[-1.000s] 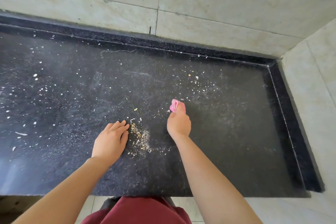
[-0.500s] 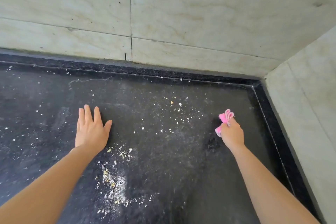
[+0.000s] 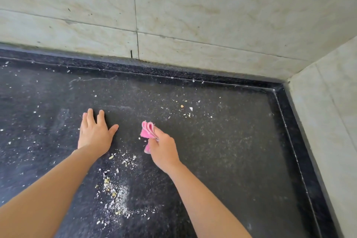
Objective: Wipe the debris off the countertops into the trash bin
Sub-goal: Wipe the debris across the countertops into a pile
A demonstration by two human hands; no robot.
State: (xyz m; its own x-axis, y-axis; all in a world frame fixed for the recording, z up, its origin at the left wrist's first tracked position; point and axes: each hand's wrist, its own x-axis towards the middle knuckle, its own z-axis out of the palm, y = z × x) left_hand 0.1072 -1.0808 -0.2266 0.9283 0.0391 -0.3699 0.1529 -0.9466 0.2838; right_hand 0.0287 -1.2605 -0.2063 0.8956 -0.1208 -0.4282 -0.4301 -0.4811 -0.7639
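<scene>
**Hand state.** The right hand [image 3: 164, 149] grips a folded pink cloth [image 3: 147, 131], with fingers and thumb curled round it. The folded end projects past the fingertips and appears to touch the countertop [image 3: 241, 150], though contact cannot be confirmed. A bunched fold probably serves as a firm edge for pushing particles. The left hand [image 3: 94, 131] lies flat on the countertop just beside the right hand. Its fingers are straight and slightly spread, and it holds nothing. It likely serves as a brace for the reach, or as a stop that limits sideways scatter.

**Debris location.** The debris pile [image 3: 114, 193] lies behind both hands, on the wrist side, between the two forearms. Loose crumbs [image 3: 185, 109] lie ahead of the right hand's fingertips, toward the wall [image 3: 193, 15]. Finer specks lie outboard of the left hand.

**Step assessment.** The work in hand is judged to be gathering: scattered material is drawn toward the person into one pile. A raised edge [image 3: 298, 141] borders the countertop outboard of the right hand and ahead of both hands, so debris can leave only on the wrist side.

**Outstanding.** The trash bin is not in view, and transfer of the pile into it is not yet done.
</scene>
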